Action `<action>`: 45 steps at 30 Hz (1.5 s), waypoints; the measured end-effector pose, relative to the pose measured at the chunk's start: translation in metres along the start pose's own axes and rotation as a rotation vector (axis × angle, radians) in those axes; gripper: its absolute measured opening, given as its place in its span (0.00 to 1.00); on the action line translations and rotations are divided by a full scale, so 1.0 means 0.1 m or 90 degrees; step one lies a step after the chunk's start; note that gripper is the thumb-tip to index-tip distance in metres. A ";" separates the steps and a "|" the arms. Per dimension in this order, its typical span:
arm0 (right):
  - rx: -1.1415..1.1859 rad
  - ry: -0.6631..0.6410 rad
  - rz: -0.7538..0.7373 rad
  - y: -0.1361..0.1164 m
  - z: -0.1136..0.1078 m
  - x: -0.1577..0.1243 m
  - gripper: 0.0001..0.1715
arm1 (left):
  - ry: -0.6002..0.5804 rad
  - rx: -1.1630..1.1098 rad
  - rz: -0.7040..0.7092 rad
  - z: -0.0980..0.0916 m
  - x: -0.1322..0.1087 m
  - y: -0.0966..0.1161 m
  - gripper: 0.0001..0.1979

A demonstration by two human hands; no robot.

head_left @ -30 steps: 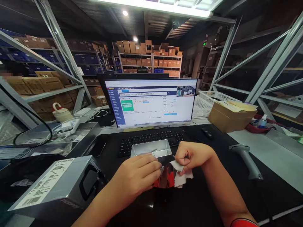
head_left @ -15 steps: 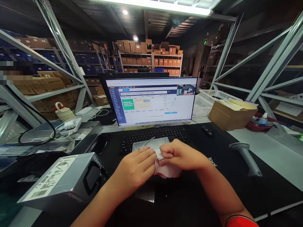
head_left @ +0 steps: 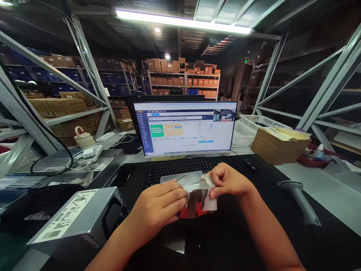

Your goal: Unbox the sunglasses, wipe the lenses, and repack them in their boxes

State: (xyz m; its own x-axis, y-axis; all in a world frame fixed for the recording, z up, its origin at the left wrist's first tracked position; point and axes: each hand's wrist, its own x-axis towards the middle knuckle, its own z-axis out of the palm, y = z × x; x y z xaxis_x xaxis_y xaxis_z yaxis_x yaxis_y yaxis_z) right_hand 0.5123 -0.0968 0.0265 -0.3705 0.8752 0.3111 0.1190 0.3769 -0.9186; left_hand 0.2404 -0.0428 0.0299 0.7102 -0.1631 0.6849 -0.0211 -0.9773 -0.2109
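My left hand [head_left: 162, 203] has its fingers closed on the left end of a shiny, dark-tinted lens [head_left: 192, 203] with red reflections along its lower side. Pinched in my right hand [head_left: 227, 182] is a pale cleaning cloth [head_left: 209, 194] with zigzag edges, which hangs over the lens's right end. Behind the lens, an open grey-white box [head_left: 193, 180] lies in front of the keyboard [head_left: 169, 168]. A thin strip crosses the box's opening. How far the lens extends under my left fingers is hidden.
A grey printed box [head_left: 84, 218] stands at the left, near my forearm. The monitor [head_left: 186, 131] rises behind the keyboard. To the right are a barcode scanner [head_left: 300, 201], a mouse [head_left: 249, 165] and a carton [head_left: 278, 148] with papers on top. A phone [head_left: 124, 176] lies left of the keyboard.
My right hand and the cloth have moved right and slightly up, uncovering the lens's tinted surface. My left hand keeps its hold. The whole view has shifted slightly upward.
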 end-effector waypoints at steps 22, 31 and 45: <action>0.044 -0.034 0.057 -0.16 0.26 0.03 0.35 | 0.027 0.067 0.002 0.11 0.05 0.09 0.14; -0.077 -0.042 -0.051 -0.10 -0.02 -0.09 0.37 | -0.008 -0.062 -0.074 0.00 -0.02 0.02 0.12; -0.123 -0.120 -0.013 -0.11 0.30 0.02 0.35 | -0.017 0.017 -0.022 0.05 0.01 0.09 0.15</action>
State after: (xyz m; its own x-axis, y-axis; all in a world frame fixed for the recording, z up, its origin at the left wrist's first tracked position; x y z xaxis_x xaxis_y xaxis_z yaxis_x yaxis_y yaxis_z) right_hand 0.4825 -0.1083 0.0301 -0.5380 0.8013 0.2618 0.2760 0.4609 -0.8434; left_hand 0.2444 -0.0513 0.0248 0.7287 -0.1255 0.6732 0.0221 -0.9782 -0.2064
